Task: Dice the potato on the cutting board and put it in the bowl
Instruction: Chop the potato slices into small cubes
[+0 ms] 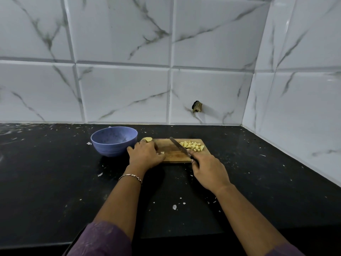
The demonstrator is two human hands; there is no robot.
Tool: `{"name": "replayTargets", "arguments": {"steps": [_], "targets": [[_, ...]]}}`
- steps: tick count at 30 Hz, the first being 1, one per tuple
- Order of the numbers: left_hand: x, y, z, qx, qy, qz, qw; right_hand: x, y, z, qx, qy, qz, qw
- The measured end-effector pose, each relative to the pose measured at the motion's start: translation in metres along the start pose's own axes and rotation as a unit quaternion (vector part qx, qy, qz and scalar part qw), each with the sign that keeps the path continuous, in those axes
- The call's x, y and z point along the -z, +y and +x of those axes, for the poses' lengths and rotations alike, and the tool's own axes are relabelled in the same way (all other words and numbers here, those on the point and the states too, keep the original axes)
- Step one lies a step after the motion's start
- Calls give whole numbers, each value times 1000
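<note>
Left hand (pixel 145 156): fingers curled over the uncut potato (pixel 147 139) at the board's (pixel 171 156) left end
Right hand (pixel 208 172): gripping the knife (pixel 180 147) handle; blade slants away between the hands
Dice (pixel 192 146): heaped just beyond the right hand, beside the blade
Bowl (pixel 114 141): just left of the left hand

A black countertop (pixel 258 182) carries a blue bowl (pixel 114 141) and a wooden cutting board (pixel 171 152) side by side near its back edge, with white flecks (pixel 174 206) scattered about.

Purple sleeves (pixel 103 239), bare forearms.
Thin chain bracelet (pixel 130 176) on the left wrist; ring (pixel 142 141) on the left hand (pixel 145 154).
</note>
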State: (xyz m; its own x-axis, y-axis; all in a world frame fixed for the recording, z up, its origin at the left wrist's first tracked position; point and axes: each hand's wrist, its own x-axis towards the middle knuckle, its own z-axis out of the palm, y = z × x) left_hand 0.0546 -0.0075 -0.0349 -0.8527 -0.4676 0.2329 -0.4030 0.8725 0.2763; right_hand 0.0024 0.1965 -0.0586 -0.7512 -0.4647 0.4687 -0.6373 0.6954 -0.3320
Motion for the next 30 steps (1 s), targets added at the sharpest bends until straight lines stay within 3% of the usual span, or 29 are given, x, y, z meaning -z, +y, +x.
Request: {"name": "replayTargets", "arguments": {"steps": [7,14,30], "targets": [[-4,3,3,-20,41,-19,999,2,-3,-2,7,-8,30,1000],[-8,11,6,-46,-1,-43,998,4,-6,-3,20,-22,39,999],[-23,16,13,-57,60,-94,992,5,-6,-3,19,-30,42,998]]}}
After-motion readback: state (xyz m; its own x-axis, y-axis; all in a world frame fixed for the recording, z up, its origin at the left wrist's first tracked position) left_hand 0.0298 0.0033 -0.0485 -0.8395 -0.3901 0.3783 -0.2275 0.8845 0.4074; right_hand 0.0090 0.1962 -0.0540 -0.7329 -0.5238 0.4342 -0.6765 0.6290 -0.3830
